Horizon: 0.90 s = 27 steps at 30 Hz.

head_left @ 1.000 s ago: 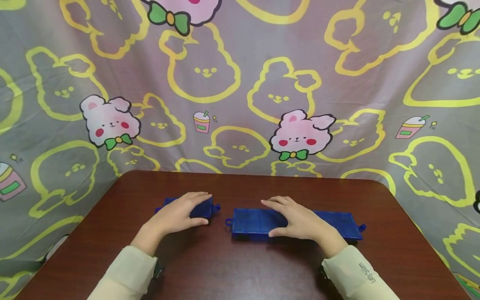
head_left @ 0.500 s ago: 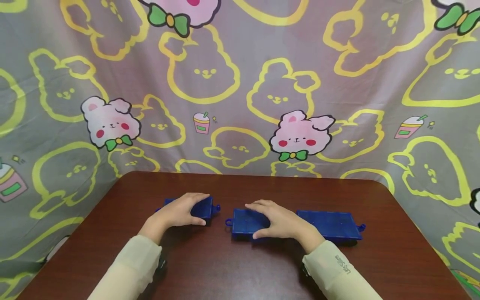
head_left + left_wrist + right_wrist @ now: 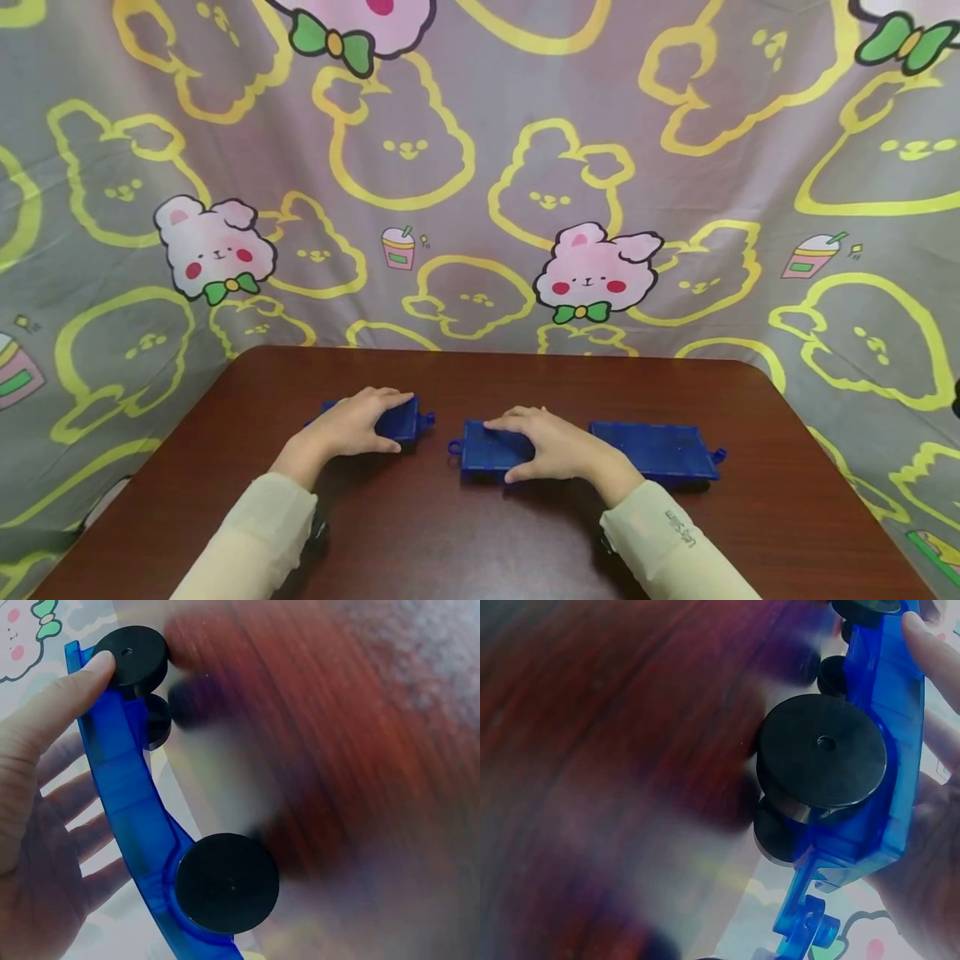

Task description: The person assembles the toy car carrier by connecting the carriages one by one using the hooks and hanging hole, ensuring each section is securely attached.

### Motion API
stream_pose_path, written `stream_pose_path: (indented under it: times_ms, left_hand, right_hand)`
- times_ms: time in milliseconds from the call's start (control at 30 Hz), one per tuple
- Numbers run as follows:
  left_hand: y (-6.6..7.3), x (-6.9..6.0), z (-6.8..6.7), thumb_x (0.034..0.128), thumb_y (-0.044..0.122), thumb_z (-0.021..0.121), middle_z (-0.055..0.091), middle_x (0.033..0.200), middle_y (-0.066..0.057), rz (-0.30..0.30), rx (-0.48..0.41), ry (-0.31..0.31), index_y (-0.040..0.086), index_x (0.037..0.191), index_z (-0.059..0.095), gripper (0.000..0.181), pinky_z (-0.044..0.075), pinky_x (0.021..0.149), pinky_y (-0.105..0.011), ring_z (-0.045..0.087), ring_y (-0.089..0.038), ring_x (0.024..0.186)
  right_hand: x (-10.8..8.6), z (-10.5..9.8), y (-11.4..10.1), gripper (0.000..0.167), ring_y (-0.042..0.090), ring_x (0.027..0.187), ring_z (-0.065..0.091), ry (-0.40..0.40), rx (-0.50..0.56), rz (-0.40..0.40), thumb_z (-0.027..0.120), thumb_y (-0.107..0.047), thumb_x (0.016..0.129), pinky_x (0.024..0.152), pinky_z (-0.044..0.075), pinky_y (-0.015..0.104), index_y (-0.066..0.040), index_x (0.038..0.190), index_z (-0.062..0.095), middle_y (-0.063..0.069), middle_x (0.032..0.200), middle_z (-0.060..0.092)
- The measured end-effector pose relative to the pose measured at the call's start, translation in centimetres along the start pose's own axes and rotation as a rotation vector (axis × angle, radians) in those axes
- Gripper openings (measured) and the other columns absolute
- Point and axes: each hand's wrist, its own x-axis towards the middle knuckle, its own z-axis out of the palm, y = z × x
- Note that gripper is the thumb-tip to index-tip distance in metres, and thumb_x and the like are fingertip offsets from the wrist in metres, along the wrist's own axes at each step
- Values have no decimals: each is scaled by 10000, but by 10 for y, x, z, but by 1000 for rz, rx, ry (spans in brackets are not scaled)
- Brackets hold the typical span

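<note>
A short blue wheeled cart (image 3: 403,422) stands on the left, its peg (image 3: 429,419) facing right. My left hand (image 3: 348,429) grips it, thumb on the near side, fingers over the far side; the left wrist view shows the thumb against its blue body (image 3: 124,780) by a black wheel (image 3: 133,656). My right hand (image 3: 558,450) holds a longer blue cart (image 3: 663,450) left of its middle, hiding that stretch. In the right wrist view the thumb touches its blue side (image 3: 901,712), above a big black wheel (image 3: 821,750). A gap separates the peg from the long cart's ring (image 3: 454,447).
Both carts stand on a brown wooden table (image 3: 450,533) with rounded back corners. A grey cloth (image 3: 450,208) with yellow outlines and pink rabbit faces hangs behind and beside it. The long cart's right end carries another peg (image 3: 718,456).
My right hand has shifted left along the long cart, baring more of its right part. The left hand stays on the short cart. Neither cart has clearly moved on the table.
</note>
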Motion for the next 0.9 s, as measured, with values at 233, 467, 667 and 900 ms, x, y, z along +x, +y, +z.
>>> stream_pose_path:
  times_ms: [233, 467, 667, 900]
  left_hand:
    - [2, -4, -2, 812, 377, 819, 453, 1516, -176, 3, 6, 5, 125, 1508, 442, 830, 406, 1046, -646, 455, -395, 1362]
    - [8, -10, -2, 814, 375, 818, 455, 1514, -176, 16, 33, 2, 130, 1508, 442, 826, 419, 1043, -626, 459, -392, 1355]
    - [15, -17, 0, 812, 352, 823, 468, 1503, -172, 11, 35, -6, 125, 1498, 458, 809, 423, 1043, -618, 467, -388, 1350]
    - [26, -20, -1, 812, 325, 827, 467, 1502, -188, 37, 2, -15, 111, 1495, 460, 804, 425, 1042, -615, 453, -393, 1358]
  right_hand:
    - [-1, 0, 1, 672, 306, 1369, 477, -2, 1, -2, 802, -383, 829, 1160, 240, 667, -206, 1427, 552, 90, 1441, 538]
    - [-1, 0, 0, 674, 279, 1362, 481, 4, -1, -5, 800, -397, 827, 1160, 285, 630, -228, 1428, 546, 64, 1442, 536]
    - [-1, -1, 0, 652, 270, 1334, 493, 14, -5, -7, 802, -399, 825, 1095, 418, 549, -241, 1409, 558, 50, 1434, 529]
    - [-3, -1, 1, 649, 263, 1329, 495, 30, 7, 1, 804, -408, 820, 1093, 427, 536, -251, 1401, 560, 31, 1429, 529]
